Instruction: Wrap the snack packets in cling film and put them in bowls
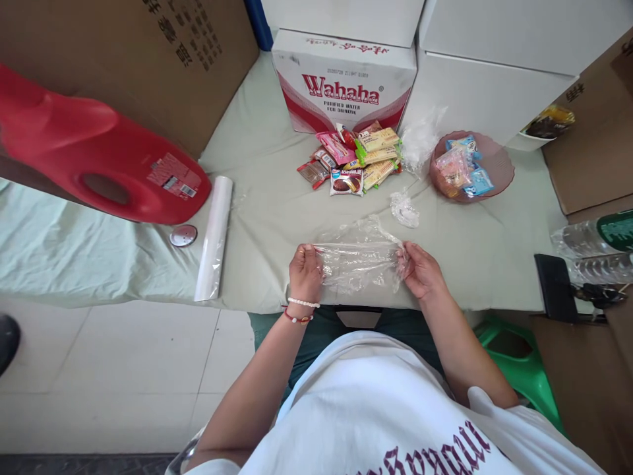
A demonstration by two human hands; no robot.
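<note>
My left hand [305, 272] and my right hand [418, 269] each pinch one end of a clear plastic bag [360, 258], stretched flat between them on the pale green cloth [257, 198] near its front edge. Both hands are closed on the bag's edges. Beyond the bag lies a small crumpled piece of clear plastic [404, 210]. Further back is a pile of wrapped snacks [353, 161], and to its right a pink translucent bowl [472, 167] holding a few small packets.
A roll of clear bags [213, 237] lies left of my hands, next to a small round metal lid [183, 235] and a big red jug [93, 158]. A Wahaha water carton [343, 79] and white boxes stand behind. Water bottles [591, 254] lie at right; a green stool [519, 363] stands below.
</note>
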